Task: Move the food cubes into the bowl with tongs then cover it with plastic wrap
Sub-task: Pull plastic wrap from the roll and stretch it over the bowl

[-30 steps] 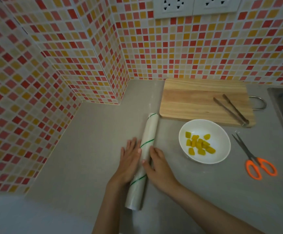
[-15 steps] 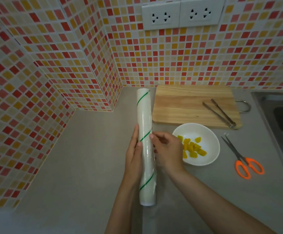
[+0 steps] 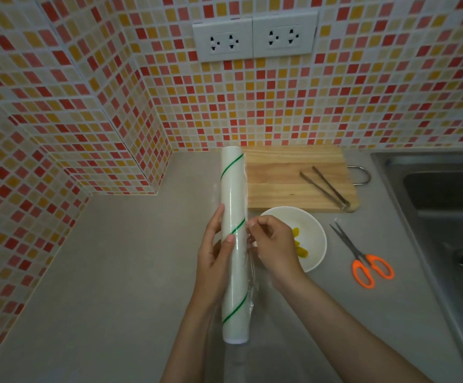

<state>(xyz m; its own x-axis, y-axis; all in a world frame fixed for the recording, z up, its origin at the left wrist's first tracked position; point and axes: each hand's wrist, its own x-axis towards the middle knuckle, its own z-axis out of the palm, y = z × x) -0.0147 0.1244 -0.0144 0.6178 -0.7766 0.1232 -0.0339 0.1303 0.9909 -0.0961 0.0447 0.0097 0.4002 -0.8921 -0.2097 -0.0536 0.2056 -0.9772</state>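
My left hand [image 3: 216, 252] grips a long white plastic wrap roll [image 3: 234, 194] with green spiral stripes, held above the counter and pointing away from me. My right hand [image 3: 273, 244] pinches the loose clear film edge [image 3: 252, 275] along the roll's right side. Behind my right hand sits a white bowl [image 3: 314, 241] with yellow food cubes [image 3: 299, 248], partly hidden by the hand. Metal tongs [image 3: 325, 187] lie on the wooden cutting board [image 3: 280, 172] beyond the bowl.
Orange-handled scissors [image 3: 363, 258] lie right of the bowl on the grey counter [image 3: 114, 272]. A steel sink [image 3: 446, 217] fills the right edge. Mosaic-tiled walls close the left and back, with two wall sockets [image 3: 255, 35] above.
The roll was lying on the counter under both hands; it has been lifted and held upright-ish. My right hand has shifted to pinch the film edge on the roll's right side.
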